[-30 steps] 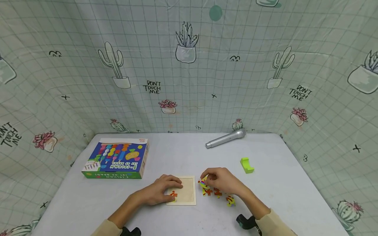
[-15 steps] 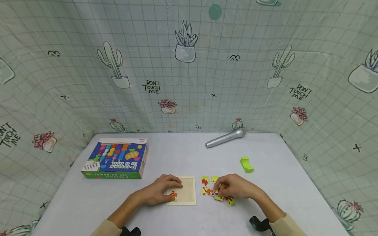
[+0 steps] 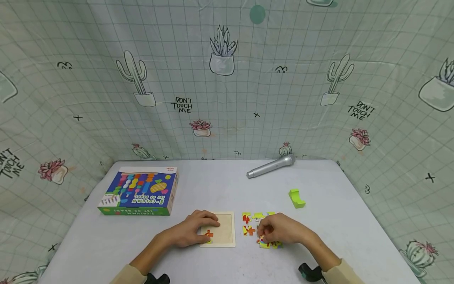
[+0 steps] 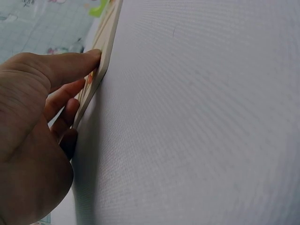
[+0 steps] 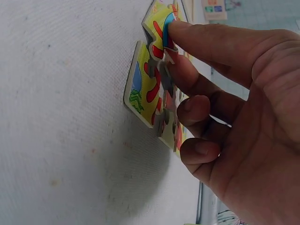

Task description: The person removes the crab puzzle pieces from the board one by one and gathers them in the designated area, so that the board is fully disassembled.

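Observation:
A shallow wooden puzzle tray [image 3: 227,230] lies flat on the table, with an orange and yellow jigsaw piece [image 3: 209,234] in its near left part. My left hand [image 3: 193,229] holds the tray by its left side; the left wrist view has the thumb [image 4: 77,64] on its edge and the other fingers curled beside it. To the right, my right hand [image 3: 283,228] pinches a yellow jigsaw piece [image 5: 158,26] between thumb and index finger, low over the group. Several loose jigsaw pieces [image 3: 246,217] lie around it, partly hidden by the hand.
A blue bead-toy box [image 3: 140,191] sits at the back left. A silver microphone [image 3: 271,166] lies at the back right, and a lime-green block [image 3: 296,198] lies beyond my right hand. Patterned cloth [image 3: 227,118] hangs behind the white table [image 3: 213,189].
My right hand has moved right and nearer from beside the tray, uncovering pieces lying apart in rows. More pieces now show at the far side. The left hand and tray have stayed put.

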